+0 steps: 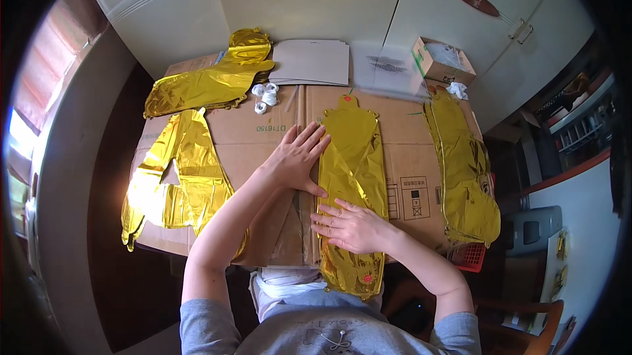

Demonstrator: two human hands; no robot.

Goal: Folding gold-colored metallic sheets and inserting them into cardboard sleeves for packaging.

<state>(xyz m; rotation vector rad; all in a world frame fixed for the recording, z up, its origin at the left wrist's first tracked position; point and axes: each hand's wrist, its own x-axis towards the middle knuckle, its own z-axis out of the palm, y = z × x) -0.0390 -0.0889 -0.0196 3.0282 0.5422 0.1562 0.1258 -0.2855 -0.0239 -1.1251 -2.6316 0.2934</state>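
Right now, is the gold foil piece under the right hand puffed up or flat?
Flat: the gold foil piece lies thin and creased, mostly on the cardboard, with the right hand spread across it.

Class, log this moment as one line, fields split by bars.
left hand: spread at left edge of middle gold foil | right hand: flat on it | foil: on cardboard, near end overhanging

Work surface is flattened cardboard, seam near the middle. On it: A-shaped foil piece left, bent foil piece far left, long foil piece overhanging the near edge, wrinkled foil piece right, all gold. Far side: white rolls, pale card stack, clear plastic, small open carton.
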